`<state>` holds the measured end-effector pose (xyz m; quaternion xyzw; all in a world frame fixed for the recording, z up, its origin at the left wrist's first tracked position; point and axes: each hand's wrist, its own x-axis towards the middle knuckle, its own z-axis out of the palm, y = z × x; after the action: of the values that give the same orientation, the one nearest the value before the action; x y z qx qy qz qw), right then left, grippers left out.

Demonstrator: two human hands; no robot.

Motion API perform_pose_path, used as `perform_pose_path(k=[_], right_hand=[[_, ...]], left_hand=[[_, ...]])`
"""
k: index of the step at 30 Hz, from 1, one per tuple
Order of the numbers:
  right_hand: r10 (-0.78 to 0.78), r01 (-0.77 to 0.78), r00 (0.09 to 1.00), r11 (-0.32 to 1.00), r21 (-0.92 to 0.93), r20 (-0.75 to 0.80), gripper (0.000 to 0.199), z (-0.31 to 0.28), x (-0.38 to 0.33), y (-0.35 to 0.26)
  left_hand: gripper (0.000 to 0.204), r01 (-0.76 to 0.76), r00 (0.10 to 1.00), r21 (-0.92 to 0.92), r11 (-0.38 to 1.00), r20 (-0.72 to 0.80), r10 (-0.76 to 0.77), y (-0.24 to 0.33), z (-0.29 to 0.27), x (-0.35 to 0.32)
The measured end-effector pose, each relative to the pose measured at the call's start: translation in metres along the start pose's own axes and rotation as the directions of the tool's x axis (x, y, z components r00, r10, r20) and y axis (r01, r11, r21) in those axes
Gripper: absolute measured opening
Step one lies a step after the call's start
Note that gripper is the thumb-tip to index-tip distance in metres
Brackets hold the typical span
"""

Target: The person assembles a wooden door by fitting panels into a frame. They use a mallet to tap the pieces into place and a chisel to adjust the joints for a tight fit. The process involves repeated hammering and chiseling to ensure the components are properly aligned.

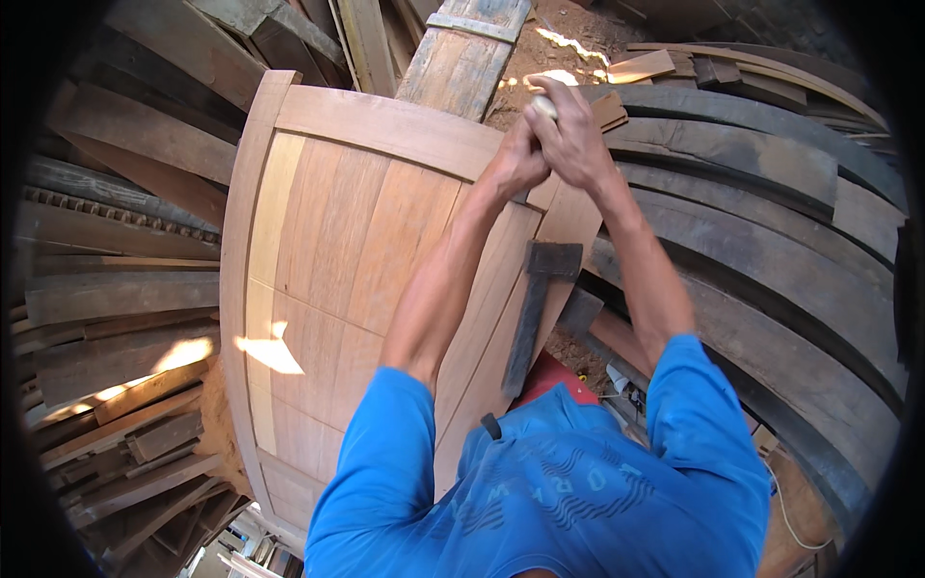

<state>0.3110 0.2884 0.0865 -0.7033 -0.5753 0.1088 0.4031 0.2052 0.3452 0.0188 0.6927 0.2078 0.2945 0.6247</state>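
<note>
Head view: left hand (521, 162) and right hand (571, 140) clamp together on a pale, rounded handle (544, 106) at upper centre, over a brown panelled wooden door (332, 231) spanning mid-frame. A dark, block-headed hammer (529, 313) lies on it, right of centre; weathered grey planks (737, 217) are stacked at right.

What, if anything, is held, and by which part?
The right hand is wrapped about a pale, rounded end, perhaps a handle; the left hand is closed beside it, its grip hidden.
</note>
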Motion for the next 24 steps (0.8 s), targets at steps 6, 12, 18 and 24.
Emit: perform_pose_path(k=[6,12,18,24], right_hand=[[0.652,-0.655,0.755,0.754,0.040,0.068,0.038,-0.027,-0.182,-0.009],[0.783,-0.666,0.483,0.619,-0.416,0.392,0.066,0.019,-0.271,-0.078],[0.818,-0.736,0.501,0.575,-0.359,0.284,0.053,0.048,-0.278,-0.064],[0.633,-0.686,0.677,0.728,0.010,0.375,0.038,-0.013,-0.237,-0.009]], left_hand=[[0.023,0.021,0.989,0.394,0.919,-0.140,0.038,0.092,-0.060,-0.071],[0.051,0.242,0.952,0.857,0.455,-0.118,-0.284,0.021,-0.122,-0.221],[0.081,0.291,0.911,0.905,0.310,-0.162,-0.380,0.025,-0.108,-0.285],[0.096,0.204,0.967,0.853,0.481,-0.100,-0.233,0.054,-0.040,-0.301]])
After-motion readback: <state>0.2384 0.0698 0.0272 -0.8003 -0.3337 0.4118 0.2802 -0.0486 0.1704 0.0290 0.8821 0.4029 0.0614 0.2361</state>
